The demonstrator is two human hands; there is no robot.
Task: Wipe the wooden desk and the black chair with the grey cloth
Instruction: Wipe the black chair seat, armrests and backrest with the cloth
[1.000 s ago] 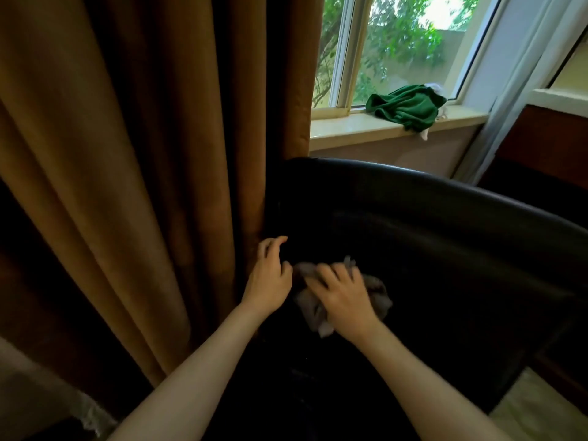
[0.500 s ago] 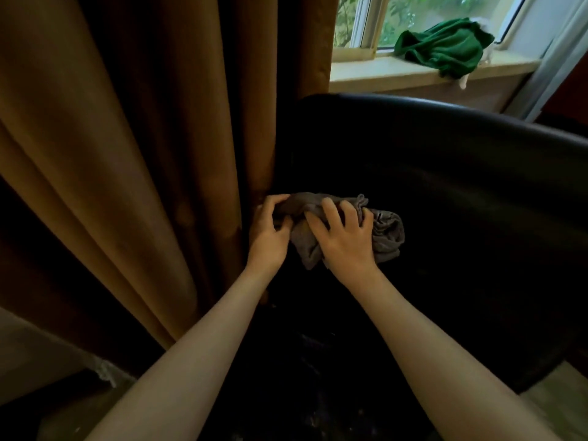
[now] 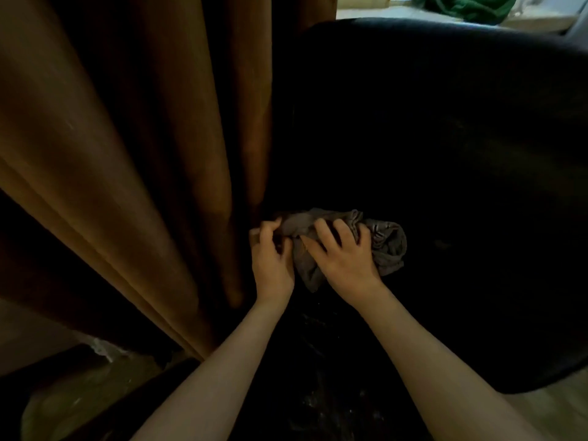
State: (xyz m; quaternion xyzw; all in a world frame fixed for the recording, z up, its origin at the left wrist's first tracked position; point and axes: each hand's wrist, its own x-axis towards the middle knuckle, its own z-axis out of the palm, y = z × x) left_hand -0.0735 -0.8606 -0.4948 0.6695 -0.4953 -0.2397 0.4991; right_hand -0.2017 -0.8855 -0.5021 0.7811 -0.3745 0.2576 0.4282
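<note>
The black chair (image 3: 445, 138) fills the right and middle of the view, dark and curved. A crumpled grey cloth (image 3: 386, 246) lies against its surface near its left edge. My right hand (image 3: 345, 261) presses on the cloth with fingers spread over it. My left hand (image 3: 272, 259) pinches the cloth's left end, right beside the chair's edge. The wooden desk is not in view.
A brown curtain (image 3: 133, 154) hangs in heavy folds at the left, touching the chair's edge. A green cloth (image 3: 467, 6) lies on the pale window sill (image 3: 366, 12) at the top. Pale floor (image 3: 541, 409) shows at the lower right.
The view has tilted down, so the window has slid out of the top. My left hand moved from the chair's edge onto the cloth's left end. My right hand stays on the cloth.
</note>
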